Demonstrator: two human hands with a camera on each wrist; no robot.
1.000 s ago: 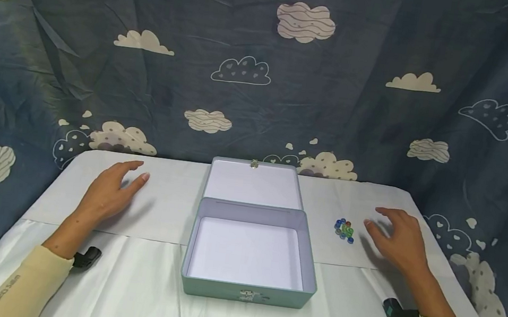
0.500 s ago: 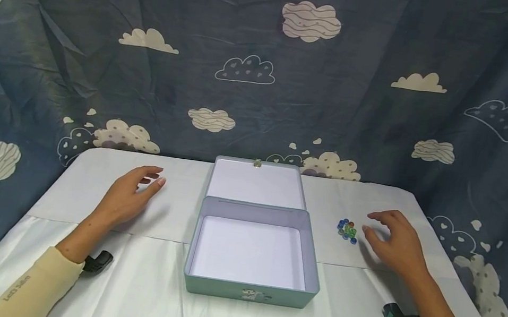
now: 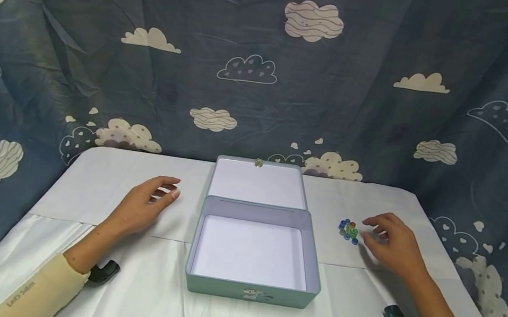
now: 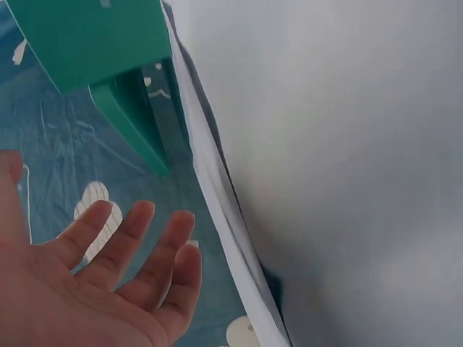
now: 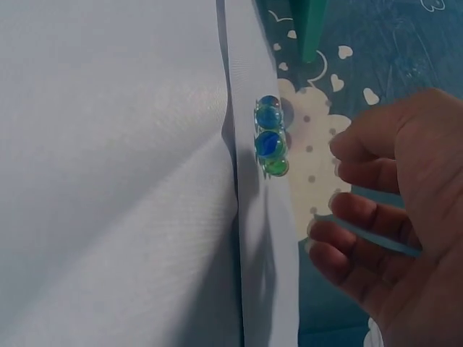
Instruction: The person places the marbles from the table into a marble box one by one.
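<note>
White cloth covers the table (image 3: 87, 179), backed by a blue curtain (image 3: 158, 6) printed with clouds. At the table's centre sits a teal tin box (image 3: 247, 286), empty, its lid (image 3: 257, 183) lying open behind it. To the box's left, the left hand (image 3: 144, 205) hovers, fingers loosely spread, holding nothing. To the box's right, the right hand (image 3: 392, 241) is relaxed and empty, fingertips pointing toward the box. Between that hand and the box, just beside its fingertips, lies a small cluster of glass marbles (image 3: 348, 230), nothing between.

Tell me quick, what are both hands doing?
Left hand: open, empty.
Right hand: open, empty, beside small blue and green glass marbles.
</note>
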